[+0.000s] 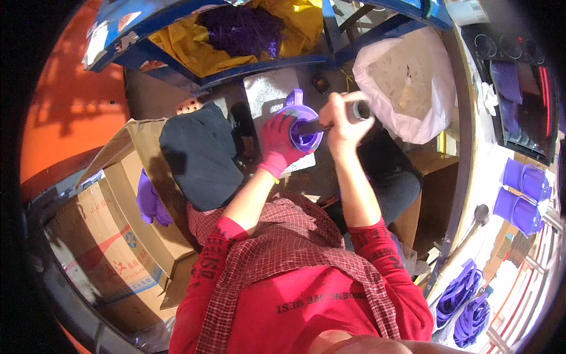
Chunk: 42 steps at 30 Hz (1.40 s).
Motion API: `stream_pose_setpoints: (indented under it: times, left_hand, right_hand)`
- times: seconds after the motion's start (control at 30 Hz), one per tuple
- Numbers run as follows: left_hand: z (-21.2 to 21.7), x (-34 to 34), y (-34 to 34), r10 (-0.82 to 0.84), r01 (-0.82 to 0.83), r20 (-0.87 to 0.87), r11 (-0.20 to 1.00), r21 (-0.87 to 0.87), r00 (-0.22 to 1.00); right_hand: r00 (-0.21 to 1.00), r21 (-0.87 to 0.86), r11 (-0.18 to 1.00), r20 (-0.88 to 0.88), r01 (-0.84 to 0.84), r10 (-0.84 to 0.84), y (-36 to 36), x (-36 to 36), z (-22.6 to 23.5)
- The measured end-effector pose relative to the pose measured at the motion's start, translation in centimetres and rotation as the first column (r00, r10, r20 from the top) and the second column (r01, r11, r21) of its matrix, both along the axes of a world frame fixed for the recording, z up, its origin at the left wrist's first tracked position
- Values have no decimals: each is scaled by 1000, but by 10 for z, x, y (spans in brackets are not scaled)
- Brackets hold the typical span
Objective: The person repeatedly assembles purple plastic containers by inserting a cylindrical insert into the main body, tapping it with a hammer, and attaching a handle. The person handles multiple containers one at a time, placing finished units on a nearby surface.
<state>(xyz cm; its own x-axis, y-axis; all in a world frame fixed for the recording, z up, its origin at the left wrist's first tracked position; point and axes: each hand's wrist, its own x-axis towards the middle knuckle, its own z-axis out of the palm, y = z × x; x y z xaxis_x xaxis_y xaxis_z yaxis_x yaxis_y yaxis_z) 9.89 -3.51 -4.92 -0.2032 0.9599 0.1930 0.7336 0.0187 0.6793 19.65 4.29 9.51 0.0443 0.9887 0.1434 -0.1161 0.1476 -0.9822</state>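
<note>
Purple handled container point(305, 111), out in front of the checked apron point(283, 251), mouth in plain view. Held at its left by a red-gloved left hand point(278, 139), fingers curled around it. Inside the mouth, dark shaft of a tool point(310, 127), gripped in a bare, clenched right hand point(344, 127). To the right, white bag point(433, 115) of pale pieces; ahead, blue rack point(300, 62); at left, cardboard box point(127, 183).

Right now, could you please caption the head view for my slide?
Gloved left hand holds a purple container; bare right hand holds a dark tool at its opening.
</note>
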Motion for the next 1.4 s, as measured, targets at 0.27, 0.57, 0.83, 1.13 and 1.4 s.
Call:
stream_pose_setpoints:
  times: [0.27,0.57,0.83,1.13,1.4]
  left_hand:
    - [-1,2,-3,-19,17,16,988,153,1000]
    - [79,-50,130,-175,339,-385,845,414,906]
    - [112,-46,29,-172,162,156,984,77,973]
    - [119,-18,-20,-233,220,232,972,81,944]
    - [138,-20,-18,-220,205,176,974,102,959]
  right_hand:
    - [995,-70,997,-102,12,-19,-6,-4,8]
    - [508,366,839,851,-401,-129,100,203,39]
    - [-91,-43,958,996,-283,18,145,282,-27]
    - [193,33,938,976,346,-106,187,182,-73]
    - [722,-127,951,681,280,-122,55,222,-11]
